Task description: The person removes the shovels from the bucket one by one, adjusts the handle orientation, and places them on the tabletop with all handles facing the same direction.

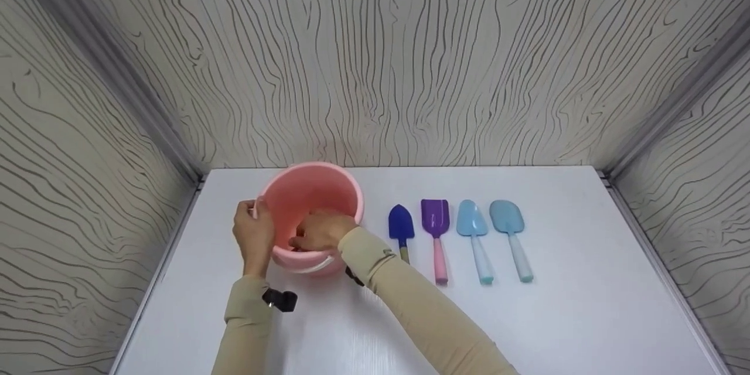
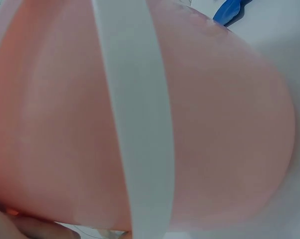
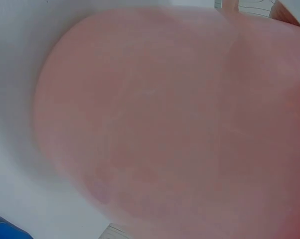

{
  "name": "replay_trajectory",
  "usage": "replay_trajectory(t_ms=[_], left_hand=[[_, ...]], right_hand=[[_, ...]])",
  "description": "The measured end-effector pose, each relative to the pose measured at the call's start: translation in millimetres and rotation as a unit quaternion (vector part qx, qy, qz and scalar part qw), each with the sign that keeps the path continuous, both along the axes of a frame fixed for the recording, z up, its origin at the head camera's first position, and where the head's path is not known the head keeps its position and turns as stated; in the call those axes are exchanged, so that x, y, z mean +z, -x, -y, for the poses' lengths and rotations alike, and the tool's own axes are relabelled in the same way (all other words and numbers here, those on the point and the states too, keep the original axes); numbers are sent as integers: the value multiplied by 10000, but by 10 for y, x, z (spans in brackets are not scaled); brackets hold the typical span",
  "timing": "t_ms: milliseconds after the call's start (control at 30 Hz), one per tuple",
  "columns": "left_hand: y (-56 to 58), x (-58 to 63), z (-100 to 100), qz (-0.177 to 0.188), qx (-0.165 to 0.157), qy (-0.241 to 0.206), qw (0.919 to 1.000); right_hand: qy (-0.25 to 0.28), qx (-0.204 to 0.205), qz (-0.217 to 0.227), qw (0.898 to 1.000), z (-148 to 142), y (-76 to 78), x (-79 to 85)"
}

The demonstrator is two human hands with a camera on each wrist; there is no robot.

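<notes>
A pink bucket (image 1: 316, 184) stands at the table's left rear, its mouth tipped toward the head camera. My left hand (image 1: 255, 234) grips its left rim, thumb side against the wall. My right hand (image 1: 322, 231) reaches over the near right rim into the bucket, fingers bent downward; its fingertips are partly hidden, and I cannot tell whether they hold anything. The white bucket handle (image 1: 310, 268) hangs along the near side. In the left wrist view this handle (image 2: 140, 124) crosses the bucket wall (image 2: 225, 124). The right wrist view is mostly filled by the bucket's outside (image 3: 140, 109).
Right of the bucket several toy shovels lie in a row: a dark blue trowel (image 1: 401, 222), a purple scoop (image 1: 435, 217) with pink handle, and light blue shovels (image 1: 471, 220) (image 1: 507, 217). Patterned panels (image 1: 375, 70) enclose the white table (image 1: 562, 328) behind and at both sides.
</notes>
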State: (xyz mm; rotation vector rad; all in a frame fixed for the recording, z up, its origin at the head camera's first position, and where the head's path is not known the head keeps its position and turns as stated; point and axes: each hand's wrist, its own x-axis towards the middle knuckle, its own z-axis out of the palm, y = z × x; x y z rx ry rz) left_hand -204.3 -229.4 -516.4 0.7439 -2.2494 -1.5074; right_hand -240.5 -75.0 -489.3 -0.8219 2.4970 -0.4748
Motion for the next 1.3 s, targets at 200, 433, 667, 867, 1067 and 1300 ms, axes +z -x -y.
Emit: replay_trajectory(t_ms=[200, 433, 667, 867, 1067, 1300], left_hand=[[8, -45, -4, -54, 57, 67, 9999], [1, -70, -2, -122, 25, 84, 9999], [10, -54, -10, -97, 14, 69, 9999], [29, -18, -18, -51, 27, 153, 9999], [37, -13, -20, -45, 37, 153, 9999], [42, -53, -25, -91, 56, 153, 9998]], right_hand=[[320, 171, 434, 9984, -39, 52, -19], [54, 186, 409, 9990, -38, 132, -5], [-211, 51, 946, 9953, -62, 216, 36], [-702, -399, 995, 9918, -36, 244, 74], [-804, -754, 1129, 9875, -3, 241, 109], [-826, -923, 1518, 9806, -1, 295, 58]])
